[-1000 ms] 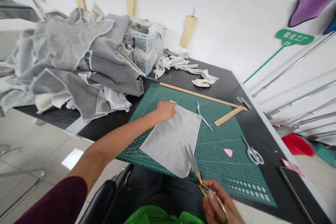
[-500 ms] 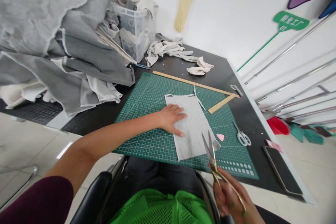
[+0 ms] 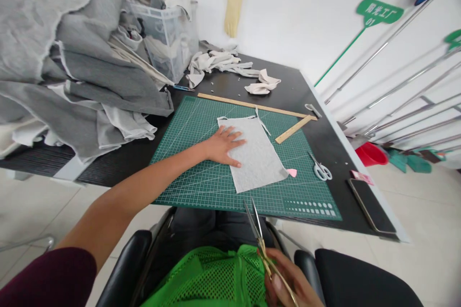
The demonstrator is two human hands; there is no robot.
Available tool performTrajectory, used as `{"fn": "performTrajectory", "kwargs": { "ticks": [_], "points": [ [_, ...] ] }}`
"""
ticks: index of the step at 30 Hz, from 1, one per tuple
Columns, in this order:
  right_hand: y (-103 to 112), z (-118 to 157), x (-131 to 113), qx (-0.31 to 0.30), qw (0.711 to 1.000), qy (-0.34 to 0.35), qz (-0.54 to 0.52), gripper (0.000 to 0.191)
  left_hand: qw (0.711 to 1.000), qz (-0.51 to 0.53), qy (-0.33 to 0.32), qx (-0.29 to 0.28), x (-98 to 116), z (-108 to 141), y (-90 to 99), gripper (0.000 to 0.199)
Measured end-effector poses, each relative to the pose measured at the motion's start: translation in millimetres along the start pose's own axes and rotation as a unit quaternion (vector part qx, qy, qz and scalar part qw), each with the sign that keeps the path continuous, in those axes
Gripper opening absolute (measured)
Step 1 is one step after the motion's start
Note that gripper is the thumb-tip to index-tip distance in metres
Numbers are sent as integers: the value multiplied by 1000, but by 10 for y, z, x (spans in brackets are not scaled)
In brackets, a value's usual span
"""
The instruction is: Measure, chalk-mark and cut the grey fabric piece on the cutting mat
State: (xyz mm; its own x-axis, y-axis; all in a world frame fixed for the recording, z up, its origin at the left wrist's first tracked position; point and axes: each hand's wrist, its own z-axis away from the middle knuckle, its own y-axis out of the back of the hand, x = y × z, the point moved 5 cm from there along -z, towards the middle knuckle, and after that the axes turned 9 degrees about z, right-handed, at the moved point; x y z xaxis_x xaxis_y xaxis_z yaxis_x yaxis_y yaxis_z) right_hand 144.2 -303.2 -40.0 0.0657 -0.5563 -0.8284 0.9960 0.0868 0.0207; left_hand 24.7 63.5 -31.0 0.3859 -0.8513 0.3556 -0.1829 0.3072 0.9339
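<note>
A light grey piece of fabric (image 3: 255,158) lies flat on the green cutting mat (image 3: 194,177). My left hand (image 3: 224,146) rests on its upper left part, palm down with fingers spread. Low in the view, my right hand (image 3: 288,280) grips gold-handled scissors (image 3: 260,237). Their blades are slightly parted and point up at the mat's near edge, apart from the fabric. A thin strip of cloth (image 3: 262,122) trails at the fabric's upper right corner. Beside its lower right corner is a small pink piece (image 3: 292,172), perhaps tailor's chalk.
A long wooden ruler (image 3: 252,104) and a short ruler (image 3: 293,129) lie across the mat. White-handled scissors (image 3: 321,171) and a phone (image 3: 370,205) are at right. Heaped grey cloth (image 3: 108,81) and a clear bin (image 3: 169,38) fill the left; scraps (image 3: 219,63) lie behind.
My right hand has drawn the scissors back, away from the fabric and down toward my lap. My left hand stays spread on the fabric. The whole view has shifted slightly.
</note>
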Motion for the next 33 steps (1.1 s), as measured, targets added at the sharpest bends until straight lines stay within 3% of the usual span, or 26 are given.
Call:
{"fn": "performTrajectory", "kwargs": {
  "ticks": [4,11,17,20,23,28,33],
  "points": [
    [-78,-113,-50,-22,1000,-6,1,72,1000,-8,0,-14,29,10,15,112],
    [-173,-298,-265,15,999,5,-32,66,999,-11,5,-31,20,1,29,113],
    [-163,-192,-125,-11,990,18,-143,57,999,-7,18,-34,40,-2,25,116],
    [-148,-99,-62,-24,986,-1,-164,51,1000,1,-5,-3,70,37,46,114],
    [-165,-91,-97,-24,988,-2,-153,51,995,37,-84,44,140,105,92,108],
    [-188,-206,-250,20,991,0,-131,52,978,130,-156,44,242,172,128,60],
    [-184,-310,-313,30,995,0,-94,53,975,134,-170,40,347,188,170,59]
  ]
}}
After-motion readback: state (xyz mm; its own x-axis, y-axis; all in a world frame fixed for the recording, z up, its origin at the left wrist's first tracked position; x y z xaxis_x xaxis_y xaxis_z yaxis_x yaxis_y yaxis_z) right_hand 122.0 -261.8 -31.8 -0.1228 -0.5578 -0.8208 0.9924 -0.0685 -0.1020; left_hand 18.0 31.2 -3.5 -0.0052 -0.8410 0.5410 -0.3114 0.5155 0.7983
